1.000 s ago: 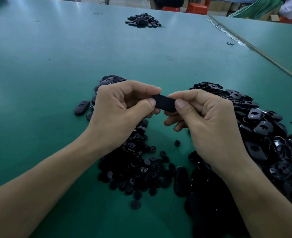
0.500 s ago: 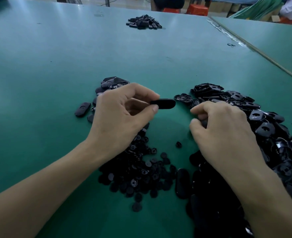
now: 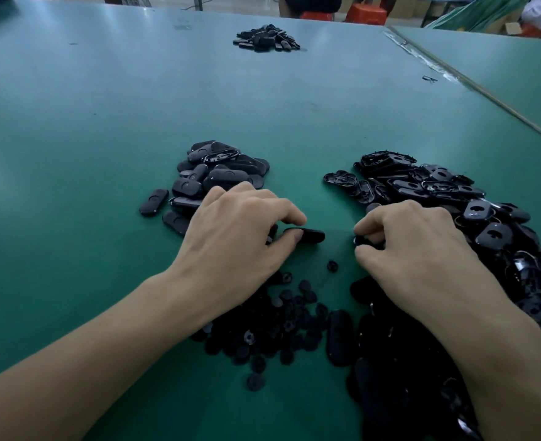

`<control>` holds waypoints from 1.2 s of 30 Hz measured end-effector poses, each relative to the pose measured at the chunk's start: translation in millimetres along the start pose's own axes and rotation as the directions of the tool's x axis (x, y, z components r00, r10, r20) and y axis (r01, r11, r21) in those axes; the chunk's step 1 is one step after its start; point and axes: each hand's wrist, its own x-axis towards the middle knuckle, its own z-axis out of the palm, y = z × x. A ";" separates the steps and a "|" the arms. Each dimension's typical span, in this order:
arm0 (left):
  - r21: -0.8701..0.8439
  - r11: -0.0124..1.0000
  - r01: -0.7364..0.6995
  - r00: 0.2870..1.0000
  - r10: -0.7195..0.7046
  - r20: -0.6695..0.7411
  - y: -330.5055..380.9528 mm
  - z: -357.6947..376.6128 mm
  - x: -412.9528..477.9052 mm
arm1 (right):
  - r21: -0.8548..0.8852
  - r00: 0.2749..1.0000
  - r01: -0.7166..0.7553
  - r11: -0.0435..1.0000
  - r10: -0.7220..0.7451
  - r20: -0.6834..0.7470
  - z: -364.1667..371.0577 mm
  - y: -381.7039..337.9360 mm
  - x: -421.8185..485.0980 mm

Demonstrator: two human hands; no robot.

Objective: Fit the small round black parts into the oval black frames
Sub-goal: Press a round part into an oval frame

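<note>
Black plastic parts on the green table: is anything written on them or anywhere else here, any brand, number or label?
None: no text can be read anywhere.
The oval frames and small round parts show bare moulded plastic only.
The cardboard beyond the table is too blurred to tell.

Green table (image 3: 103,154), second green table (image 3: 517,74) adjoining at right, orange stools (image 3: 367,11) beyond the far edge

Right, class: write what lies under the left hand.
The left hand pinches an oval frame; small round parts spill out from beneath it, but anything under its palm is covered.
</note>
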 end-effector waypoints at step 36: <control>-0.191 0.960 0.206 0.954 -0.240 -0.178 -12.5 -0.5 6.5 | 0.038 0.943 0.331 0.943 -0.331 0.012 21.2 -12.5 1.2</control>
